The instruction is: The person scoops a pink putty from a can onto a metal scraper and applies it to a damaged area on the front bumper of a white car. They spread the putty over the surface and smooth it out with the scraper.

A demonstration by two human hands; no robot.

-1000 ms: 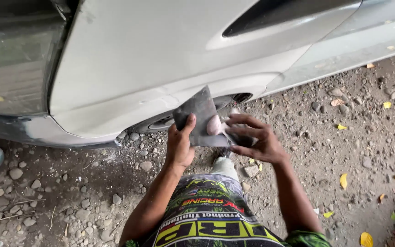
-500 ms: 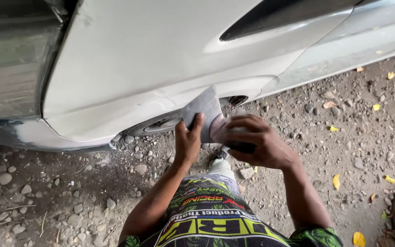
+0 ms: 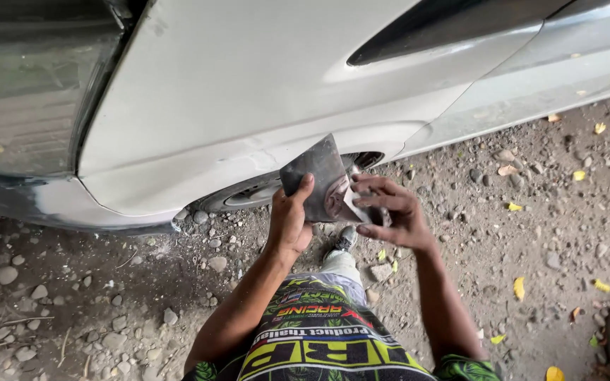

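Filler spreaders sit between both hands in front of the white car's rear fender (image 3: 248, 92), just above the wheel arch. The left hand (image 3: 289, 224) is closed on a flat grey metal spreader (image 3: 315, 176), thumb laid across its face and fingers hidden behind, so the plate stands tilted with one corner up. A dab of pinkish body filler (image 3: 336, 200) rests near its lower right edge. The right hand (image 3: 390, 212) pinches a smaller blade (image 3: 363, 212), mostly hidden under its fingers, which meets the plate beside the dab. The plate looks thin, light and stiff, probably a little springy, with edges best kept off the skin; the clean lower corner away from the filler is the safest hold. The paste seems soft and sticky, likely to smear or slide if the plate tips. Gravel ground (image 3: 545, 233) lies below.
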